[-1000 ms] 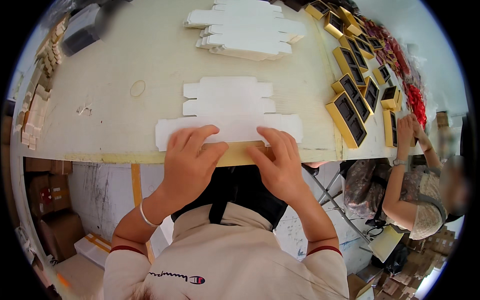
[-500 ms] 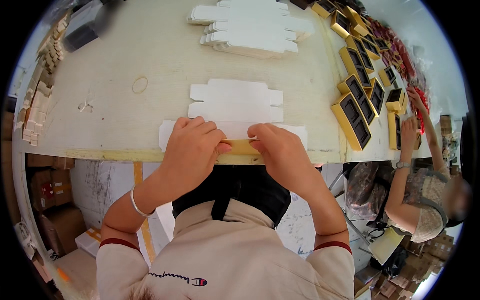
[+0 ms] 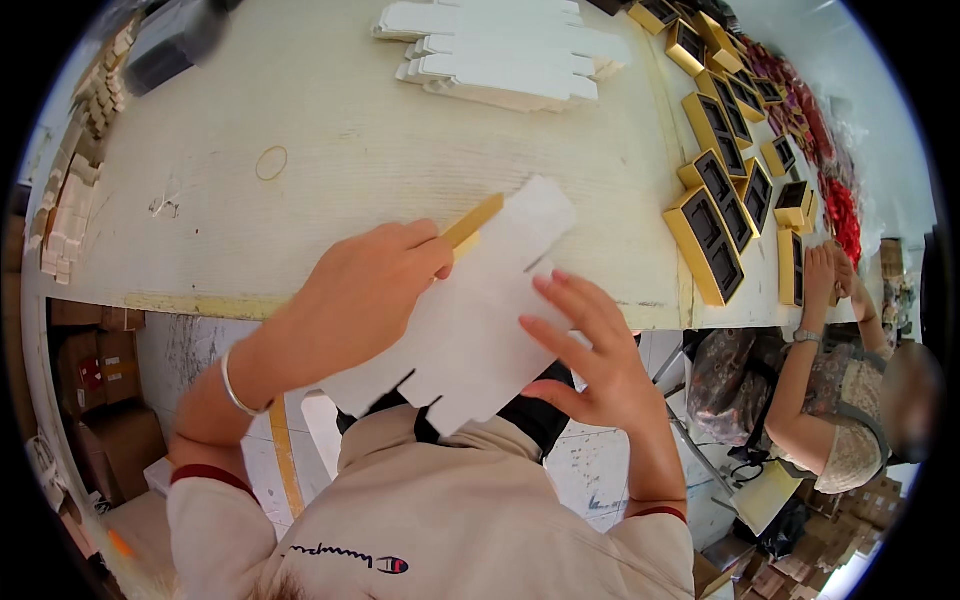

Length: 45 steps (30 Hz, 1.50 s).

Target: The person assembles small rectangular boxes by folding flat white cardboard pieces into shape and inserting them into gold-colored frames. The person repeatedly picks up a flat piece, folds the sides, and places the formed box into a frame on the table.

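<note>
A flat white carton blank [image 3: 480, 340] with slotted flaps is tilted at the table's front edge, partly over my lap. My left hand [image 3: 385, 275] is closed on its upper left side. A narrow gold strip [image 3: 475, 222] sticks out past those fingers along the blank's edge; it looks like a folded-up flap, though the join is hidden by the hand. At the blank's right side is my right hand [image 3: 595, 360], open with fingers spread. Its fingertips are at the white card, and I cannot tell whether they touch it.
A stack of white carton blanks [image 3: 500, 50] lies at the far middle. Gold boxes with black inserts [image 3: 705, 245] crowd the right, beside a co-worker's hands [image 3: 830, 270]. Folded pale card pieces [image 3: 70, 215] line the left edge. A rubber band [image 3: 271, 163] lies on the table [image 3: 200, 230].
The blank, flat on the table before, is now lifted, turned and drawn toward me. My right hand has let go and spread its fingers. The co-worker's hands have come together.
</note>
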Tool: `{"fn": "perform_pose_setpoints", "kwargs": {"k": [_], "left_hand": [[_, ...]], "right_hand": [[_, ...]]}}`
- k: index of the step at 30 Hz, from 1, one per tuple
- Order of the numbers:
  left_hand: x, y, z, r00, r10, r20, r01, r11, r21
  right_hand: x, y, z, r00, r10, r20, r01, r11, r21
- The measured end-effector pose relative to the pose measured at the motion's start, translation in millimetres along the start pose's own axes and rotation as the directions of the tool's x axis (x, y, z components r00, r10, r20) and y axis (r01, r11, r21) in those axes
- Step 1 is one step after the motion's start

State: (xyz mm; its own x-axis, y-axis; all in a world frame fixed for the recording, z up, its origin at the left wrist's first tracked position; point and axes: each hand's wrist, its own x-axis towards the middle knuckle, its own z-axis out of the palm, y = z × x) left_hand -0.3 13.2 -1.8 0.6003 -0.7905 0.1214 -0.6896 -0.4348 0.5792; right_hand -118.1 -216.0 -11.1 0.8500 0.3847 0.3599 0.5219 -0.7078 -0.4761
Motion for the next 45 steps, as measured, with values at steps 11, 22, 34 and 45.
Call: {"fn": "perform_pose_setpoints", "kwargs": {"k": [11, 22, 34, 45], "left_hand": [[58, -17, 5, 0.928, 0.359, 0.103, -0.372, 0.868, 0.330], [53, -14, 0, 0.865, 0.474, -0.163, -0.410, 0.856, 0.315], [-26, -2, 31, 0.906, 0.367, -0.211, -0.292, 0.902, 0.317], [22, -12, -34, 0.890, 0.241, -0.387, -0.174, 0.964, 0.200]], "right_hand": [[26, 1, 6, 0.988, 0.146, 0.047, -0.150, 0.982, 0.118], [43, 2, 25, 0.981, 0.167, -0.097, -0.181, 0.968, -0.172], [19, 1, 25, 0.994, -0.023, -0.103, 0.011, 0.993, -0.117], [47, 9, 19, 0.994, 0.104, 0.045, -0.092, 0.972, -0.216]]}}
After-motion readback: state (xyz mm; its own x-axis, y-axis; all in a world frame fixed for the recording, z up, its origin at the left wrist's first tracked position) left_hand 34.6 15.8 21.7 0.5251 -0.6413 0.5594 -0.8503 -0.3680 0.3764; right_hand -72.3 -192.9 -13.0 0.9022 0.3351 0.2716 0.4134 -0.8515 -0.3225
